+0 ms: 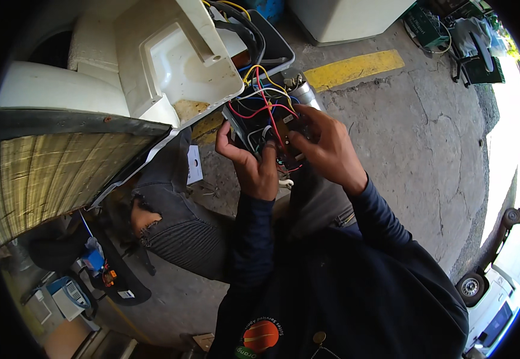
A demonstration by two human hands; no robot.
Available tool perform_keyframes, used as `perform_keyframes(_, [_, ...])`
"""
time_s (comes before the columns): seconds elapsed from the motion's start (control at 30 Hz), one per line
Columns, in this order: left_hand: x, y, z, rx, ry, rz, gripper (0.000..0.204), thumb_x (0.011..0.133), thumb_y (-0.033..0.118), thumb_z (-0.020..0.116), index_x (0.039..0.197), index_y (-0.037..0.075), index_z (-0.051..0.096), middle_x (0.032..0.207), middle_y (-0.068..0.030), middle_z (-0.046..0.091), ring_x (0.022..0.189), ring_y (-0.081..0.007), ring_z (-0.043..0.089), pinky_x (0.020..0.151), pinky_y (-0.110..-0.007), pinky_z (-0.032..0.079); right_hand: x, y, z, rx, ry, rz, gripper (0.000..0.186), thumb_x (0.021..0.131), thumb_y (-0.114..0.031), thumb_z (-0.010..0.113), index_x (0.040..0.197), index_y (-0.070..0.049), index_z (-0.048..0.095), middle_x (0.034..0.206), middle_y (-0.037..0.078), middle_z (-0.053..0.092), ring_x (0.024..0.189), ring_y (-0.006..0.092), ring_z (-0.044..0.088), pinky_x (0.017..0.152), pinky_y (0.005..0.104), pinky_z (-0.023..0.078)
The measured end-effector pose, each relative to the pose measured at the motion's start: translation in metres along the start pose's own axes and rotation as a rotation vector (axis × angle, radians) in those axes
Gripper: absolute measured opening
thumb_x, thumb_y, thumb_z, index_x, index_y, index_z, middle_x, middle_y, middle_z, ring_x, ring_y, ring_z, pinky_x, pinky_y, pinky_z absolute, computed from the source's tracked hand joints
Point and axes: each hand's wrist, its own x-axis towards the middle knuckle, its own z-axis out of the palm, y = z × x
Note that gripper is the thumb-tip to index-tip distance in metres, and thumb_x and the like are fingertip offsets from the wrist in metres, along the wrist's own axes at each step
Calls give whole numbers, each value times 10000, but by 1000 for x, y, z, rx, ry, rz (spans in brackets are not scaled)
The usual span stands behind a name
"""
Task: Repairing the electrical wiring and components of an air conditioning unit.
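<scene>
An electrical control box (245, 127) full of red, yellow, white and blue wires (265, 107) is in front of me, above my lap. A silver cylinder (303, 94), which looks like a capacitor, sits at its far right. My left hand (252, 169) grips the box's left side, with fingers at the outer edge and thumb inside. Closed on the right edge of a dark brown circuit board (289, 125) in the box is my right hand (331, 149), its thumb over the board. The fingertips are partly hidden. A pale connector (285, 182) hangs below the box.
To the left stand a white plastic housing (101, 90) and a finned coil (62, 173). A black bin (281, 51) is behind the box. Tools lie on a dark case (125, 281) at lower left. A white vehicle (505, 281) stands at lower right.
</scene>
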Motion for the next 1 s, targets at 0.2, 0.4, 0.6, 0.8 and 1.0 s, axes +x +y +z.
perform_keyframes(0.2, [4, -5, -6, 217, -75, 124, 718, 872, 27, 573, 1520, 53, 267, 1511, -257, 381, 1317, -365, 475, 1160, -452, 374, 24, 2, -6, -60, -163, 3, 394, 909, -174, 682, 1216, 73, 692, 971, 189, 744, 693, 285, 632, 659, 380, 525])
perform_keyframes(0.4, [-1, -3, -10, 257, -118, 89, 736, 859, 13, 586, 1519, 55, 260, 1510, -268, 380, 1350, -368, 441, 1197, -475, 321, 51, 13, -10, -533, -365, -272, 315, 901, -217, 686, 1024, 73, 710, 889, 222, 738, 715, 371, 683, 638, 431, 534])
perform_keyframes(0.6, [-6, -7, -5, 182, -87, 133, 790, 837, -2, 557, 1558, 52, 240, 1547, -270, 359, 1364, -368, 436, 1194, -465, 326, 50, -9, -5, -894, -370, -299, 278, 932, -247, 691, 1025, 15, 712, 792, 164, 724, 626, 344, 679, 578, 428, 525])
perform_keyframes(0.8, [1, 3, -7, -45, 15, 53, 925, 758, -62, 510, 1624, 34, 198, 1571, -247, 382, 1302, -359, 519, 1129, -465, 441, 35, 5, 9, -799, -223, -262, 175, 950, -183, 672, 1066, -55, 642, 790, 91, 704, 569, 351, 657, 498, 424, 493])
perform_keyframes(1.0, [12, -10, -27, -228, -250, -296, 1000, 687, -85, 462, 1651, 32, 223, 1551, -222, 442, 1281, -343, 547, 1113, -426, 469, 20, 27, 36, -774, 21, -299, 458, 946, -226, 683, 1332, -8, 567, 822, 131, 732, 565, 304, 673, 501, 380, 494])
